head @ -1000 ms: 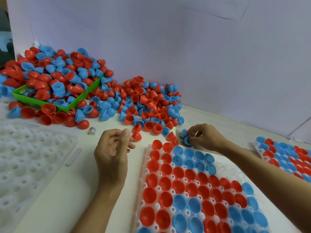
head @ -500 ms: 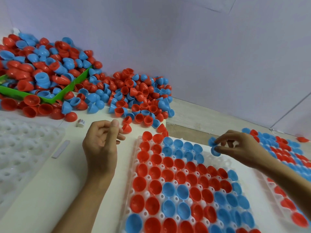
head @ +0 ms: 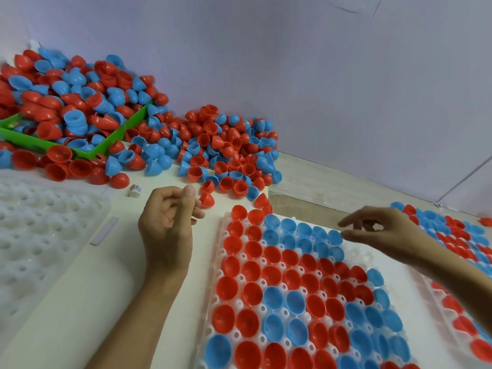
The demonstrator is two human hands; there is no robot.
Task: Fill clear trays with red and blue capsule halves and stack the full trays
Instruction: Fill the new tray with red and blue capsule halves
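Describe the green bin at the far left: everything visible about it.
The green bin looks like bright green plastic, shallow with low straight walls, one corner pointing toward the camera. It sits at the table's far left near the wall, partly cut off by the frame edge. Red and blue capsule halves heap above its rim and hide its floor. More loose halves lie against its outer walls. Neither hand touches it.

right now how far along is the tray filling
Mostly filled: the middle tray holds red and blue halves in most pockets, and a filled tray lies at right. In hand: the right hand hovers at the blue row's end, by empty pockets; whether it holds a half is unclear. Left: those pockets, the empty tray, the loose pile, stacking.
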